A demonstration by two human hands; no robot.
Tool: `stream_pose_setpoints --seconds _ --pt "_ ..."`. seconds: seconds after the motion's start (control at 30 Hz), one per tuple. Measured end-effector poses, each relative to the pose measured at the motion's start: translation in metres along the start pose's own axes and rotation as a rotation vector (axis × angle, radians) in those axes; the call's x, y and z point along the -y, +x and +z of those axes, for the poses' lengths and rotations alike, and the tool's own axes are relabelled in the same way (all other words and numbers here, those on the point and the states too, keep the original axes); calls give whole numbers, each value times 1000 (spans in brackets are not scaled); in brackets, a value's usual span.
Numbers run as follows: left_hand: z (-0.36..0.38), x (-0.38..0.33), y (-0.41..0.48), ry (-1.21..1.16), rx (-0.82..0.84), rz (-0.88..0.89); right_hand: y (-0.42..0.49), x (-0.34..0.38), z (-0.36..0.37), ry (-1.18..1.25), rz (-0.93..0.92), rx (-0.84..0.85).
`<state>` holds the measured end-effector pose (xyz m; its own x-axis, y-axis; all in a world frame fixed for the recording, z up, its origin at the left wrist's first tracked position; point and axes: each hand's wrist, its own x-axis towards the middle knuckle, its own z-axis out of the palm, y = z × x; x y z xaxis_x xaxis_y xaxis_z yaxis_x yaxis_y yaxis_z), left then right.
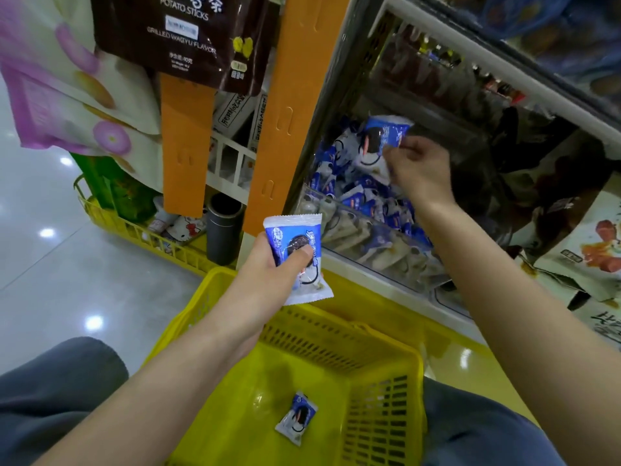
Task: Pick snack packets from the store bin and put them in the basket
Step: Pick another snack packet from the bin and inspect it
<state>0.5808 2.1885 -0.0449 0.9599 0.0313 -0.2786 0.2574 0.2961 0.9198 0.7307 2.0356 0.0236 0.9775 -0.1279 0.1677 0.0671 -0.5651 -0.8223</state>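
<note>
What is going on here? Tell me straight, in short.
A person is gathering blue-and-white snack packets. The left hand grips a near packet above the far side of the yellow basket, while the right hand pinches a far packet just over the store bin, which holds many more of the same. A loose packet already lies on the basket's floor.

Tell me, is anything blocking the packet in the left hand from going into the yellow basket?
Nothing visible does. The left hand holds its packet over the open yellow basket, where one loose packet lies on the bottom. The right hand pinches another packet over the bin.
</note>
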Motion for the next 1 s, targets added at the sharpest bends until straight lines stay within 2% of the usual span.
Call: stream_pose_setpoints --seconds 0.07,0.4,0.57,0.7,0.77,0.87,1.0 --pt "0 -1 0 7 -4 -9 13 -4 12 -46 -14 -4" --pt "9 -5 5 -21 -18 -55 32 -12 32 -669 65 348" --pt "9 -6 9 -37 -34 -61 29 -12 39 -565 -22 386" --pt "8 -6 11 -45 -47 -60 42 -15 42 -450 -130 168" --pt "8 -6 12 -33 -55 -60 50 -16 45 -430 -131 129" --pt "8 -7 12 -23 -59 -61 58 -15 53 -385 -128 181" --pt "8 -8 14 -30 -57 -65 75 -11 63 -320 -78 166"
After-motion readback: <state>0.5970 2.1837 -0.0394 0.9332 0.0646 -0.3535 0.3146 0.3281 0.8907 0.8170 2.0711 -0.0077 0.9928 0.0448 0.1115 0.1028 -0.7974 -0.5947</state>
